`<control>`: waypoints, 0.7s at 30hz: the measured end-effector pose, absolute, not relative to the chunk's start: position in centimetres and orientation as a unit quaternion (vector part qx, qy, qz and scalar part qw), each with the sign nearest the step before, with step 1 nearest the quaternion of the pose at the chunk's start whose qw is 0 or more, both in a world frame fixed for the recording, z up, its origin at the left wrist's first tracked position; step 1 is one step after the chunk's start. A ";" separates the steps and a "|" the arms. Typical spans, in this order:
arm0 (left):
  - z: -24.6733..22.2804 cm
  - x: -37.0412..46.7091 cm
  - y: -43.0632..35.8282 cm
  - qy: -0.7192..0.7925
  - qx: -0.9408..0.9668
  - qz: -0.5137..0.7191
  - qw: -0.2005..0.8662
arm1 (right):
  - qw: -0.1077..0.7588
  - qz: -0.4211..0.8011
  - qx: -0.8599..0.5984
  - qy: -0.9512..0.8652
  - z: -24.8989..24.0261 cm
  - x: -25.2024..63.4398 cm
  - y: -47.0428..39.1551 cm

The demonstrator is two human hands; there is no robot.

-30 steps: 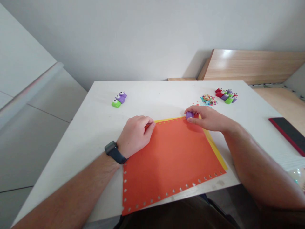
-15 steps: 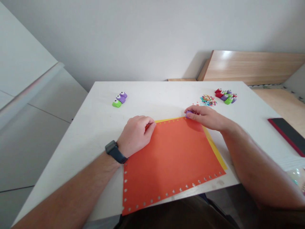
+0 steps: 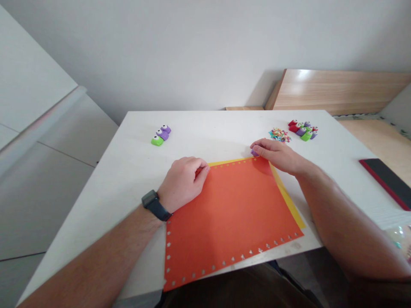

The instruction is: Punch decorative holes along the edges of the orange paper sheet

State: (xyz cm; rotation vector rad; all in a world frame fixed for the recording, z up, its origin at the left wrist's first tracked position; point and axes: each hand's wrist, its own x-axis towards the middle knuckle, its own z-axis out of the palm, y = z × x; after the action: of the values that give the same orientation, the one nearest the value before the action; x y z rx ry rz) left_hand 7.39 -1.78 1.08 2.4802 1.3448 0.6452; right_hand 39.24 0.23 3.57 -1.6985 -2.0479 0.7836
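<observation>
An orange sheet of paper (image 3: 237, 205) lies in front of me, with small shaped holes punched along its visible edges. Under it a yellow sheet (image 3: 291, 201) peeks out at the top and right. My left hand (image 3: 186, 177), with a dark watch at the wrist, is closed on the orange paper's upper left edge. At the upper right of the sheet, my right hand (image 3: 276, 155) grips a small purple paper punch (image 3: 254, 152) at the top edge. Fingers partly cover the punch.
Several punches with eye-like buttons (image 3: 304, 129) cluster at the back right, beside a pile of colourful paper bits (image 3: 280, 134). Other punches (image 3: 162, 133) stand at the back left. A black and red flat object (image 3: 385, 182) lies on the white table (image 3: 208, 132) at right.
My right hand and the purple punch have shifted slightly right along the paper's top edge. Another hole shows near the punch. My left hand stays in place.
</observation>
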 end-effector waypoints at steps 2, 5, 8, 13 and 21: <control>1.1 7.4 -1.8 0.461 0.851 0.220 0.122 | 0.200 0.289 -0.605 -0.715 3.3 39.4 0.4; 1.1 7.3 -1.8 0.460 0.851 0.222 0.118 | 0.231 0.305 -0.613 -0.692 2.9 39.6 0.6; 1.1 7.3 -1.7 0.459 0.852 0.224 0.116 | 0.266 0.313 -0.624 -0.664 2.5 39.7 0.9; 1.0 7.3 -1.7 0.457 0.853 0.224 0.118 | 0.305 0.353 -0.639 -0.611 2.1 39.7 1.3; 1.0 7.3 -1.8 0.455 0.854 0.226 0.113 | 0.345 0.385 -0.625 -0.585 2.7 39.3 1.2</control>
State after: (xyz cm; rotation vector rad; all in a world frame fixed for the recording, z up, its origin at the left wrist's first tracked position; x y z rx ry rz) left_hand 7.33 -1.77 0.97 2.5067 1.3337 0.6623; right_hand 39.33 1.21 2.70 -1.6237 -1.5174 0.9984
